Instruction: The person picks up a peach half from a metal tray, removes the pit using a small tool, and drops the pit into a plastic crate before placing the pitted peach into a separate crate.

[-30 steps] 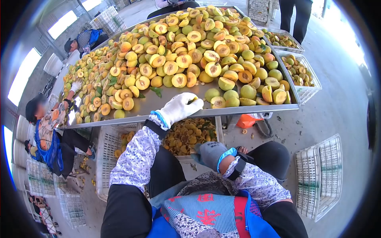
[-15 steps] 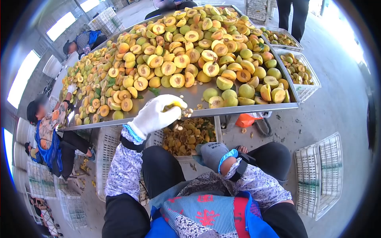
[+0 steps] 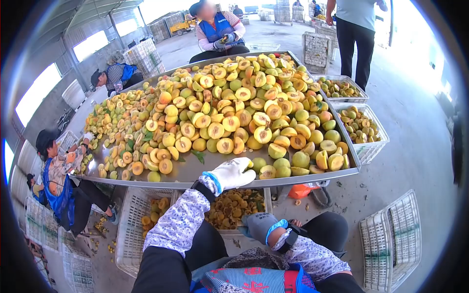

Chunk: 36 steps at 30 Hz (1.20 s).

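Observation:
My left hand (image 3: 233, 174), in a white glove, reaches over the near rim of the metal table (image 3: 215, 184), fingers stretched toward the right and slightly apart. No fruit shows in it. Beside its fingertips lie halved yellow-green fruits (image 3: 267, 172), part of a large heap with brown hollows in many cut faces. Lower right, my right hand (image 3: 261, 228), in a grey glove, is curled near the front edge of a crate (image 3: 267, 200). What its fingers hold, if anything, is hidden. That crate contains hollowed fruit pieces (image 3: 234, 207), partly covered by my left forearm.
Crates of fruit (image 3: 364, 129) stand along the table's right end. Stacked white crates (image 3: 391, 239) sit on the floor at right. An orange bag (image 3: 302, 190) lies under the table. One person (image 3: 217, 31) sits across the table, another (image 3: 63, 166) at the left.
My left hand has moved right and down toward the table rim; the fruit and pits it held no longer show in it. My view has tilted up. The right hand stays near the crate.

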### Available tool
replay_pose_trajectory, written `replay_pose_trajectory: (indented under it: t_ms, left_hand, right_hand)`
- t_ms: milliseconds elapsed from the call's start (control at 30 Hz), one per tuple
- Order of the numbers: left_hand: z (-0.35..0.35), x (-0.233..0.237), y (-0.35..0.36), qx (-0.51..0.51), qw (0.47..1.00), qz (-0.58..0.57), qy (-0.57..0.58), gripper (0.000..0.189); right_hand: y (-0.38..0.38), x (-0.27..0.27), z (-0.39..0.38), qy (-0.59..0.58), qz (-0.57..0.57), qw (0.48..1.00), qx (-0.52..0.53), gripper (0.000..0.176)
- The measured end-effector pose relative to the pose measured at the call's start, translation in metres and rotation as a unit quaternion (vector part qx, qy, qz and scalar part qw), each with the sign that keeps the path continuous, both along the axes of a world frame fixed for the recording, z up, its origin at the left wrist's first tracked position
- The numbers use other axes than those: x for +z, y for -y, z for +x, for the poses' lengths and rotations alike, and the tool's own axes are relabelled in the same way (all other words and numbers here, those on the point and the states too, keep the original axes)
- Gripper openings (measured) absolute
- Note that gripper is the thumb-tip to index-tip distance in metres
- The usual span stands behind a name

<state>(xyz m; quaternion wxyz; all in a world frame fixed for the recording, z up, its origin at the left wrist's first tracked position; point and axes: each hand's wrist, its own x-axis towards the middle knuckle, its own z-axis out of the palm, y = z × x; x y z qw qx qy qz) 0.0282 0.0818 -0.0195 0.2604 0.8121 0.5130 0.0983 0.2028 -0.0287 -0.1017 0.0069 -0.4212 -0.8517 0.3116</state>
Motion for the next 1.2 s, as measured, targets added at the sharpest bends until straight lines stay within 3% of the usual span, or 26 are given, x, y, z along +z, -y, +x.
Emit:
replay_pose_trajectory:
  t_ms: [67,100,133,233,300,400,433,500,567,633,700,800,867,900,1033,1133,1200]
  left_hand:
    - [-0.014,0.001,0.011,-0.051,0.999,-0.014,-0.014,0.033]
    - [-0.024,-0.008,0.022,-0.064,0.995,0.073,0.028,0.031]
    - [-0.029,0.002,0.030,-0.039,0.997,0.061,0.018,0.031]
    - [-0.039,0.039,0.030,0.014,0.995,0.062,-0.083,0.034]
    - [-0.036,0.059,0.005,0.077,0.989,0.094,-0.084,0.035]
    - [-0.030,0.074,-0.063,0.104,0.986,0.125,0.032,0.054]
    - [-0.025,0.089,-0.083,0.107,0.986,0.123,-0.022,0.065]
    - [-0.026,0.087,-0.131,0.129,0.980,0.147,-0.027,0.074]
    - [-0.026,0.083,-0.178,0.161,0.974,0.154,-0.041,0.082]
    - [-0.026,0.076,-0.220,0.178,0.971,0.154,-0.047,0.087]
    - [-0.027,0.070,-0.252,0.196,0.975,0.085,-0.057,0.089]
    - [-0.024,0.052,-0.287,0.193,0.976,0.049,-0.082,0.096]
    - [-0.017,0.054,-0.298,0.196,0.972,0.065,-0.108,0.096]
    - [-0.017,0.053,-0.306,0.190,0.971,0.081,-0.123,0.095]
    - [-0.009,0.042,-0.331,0.205,0.972,0.087,-0.070,0.094]
    - [-0.015,0.042,-0.330,0.153,0.983,0.063,-0.078,0.091]
    - [-0.022,0.042,-0.317,0.142,0.987,0.049,-0.060,0.091]
  right_hand:
    - [0.002,-0.003,-0.001,-0.013,0.010,1.000,0.003,0.039]
    - [0.002,-0.001,0.001,-0.018,0.015,1.000,0.002,0.038]
    - [0.003,0.015,0.000,0.016,-0.013,1.000,0.000,0.032]
    - [0.003,0.034,0.003,0.007,-0.020,1.000,0.018,0.031]
    - [0.000,0.054,0.009,-0.043,-0.002,0.999,0.024,0.032]
    - [-0.030,0.110,0.026,-0.075,0.043,0.996,-0.017,0.031]
    - [-0.050,0.125,0.031,-0.080,0.072,0.993,-0.050,0.029]
    - [-0.108,0.132,0.047,-0.144,0.193,0.968,-0.073,0.024]
    - [-0.184,0.130,0.058,-0.140,0.241,0.951,-0.134,0.021]
    - [-0.260,0.125,0.063,-0.191,0.341,0.903,-0.179,0.023]
    - [-0.325,0.130,0.059,-0.137,0.357,0.893,-0.238,0.026]
    - [-0.408,0.120,0.057,-0.106,0.323,0.891,-0.302,0.032]
    - [-0.446,0.108,0.057,-0.173,0.154,0.927,-0.296,0.048]
    - [-0.458,0.102,0.055,-0.132,0.135,0.938,-0.290,0.058]
    - [-0.463,0.106,0.042,-0.113,0.159,0.936,-0.292,0.065]
    - [-0.460,0.096,0.044,-0.124,0.185,0.936,-0.273,0.063]
    - [-0.453,0.096,0.037,-0.155,0.125,0.946,-0.258,0.065]
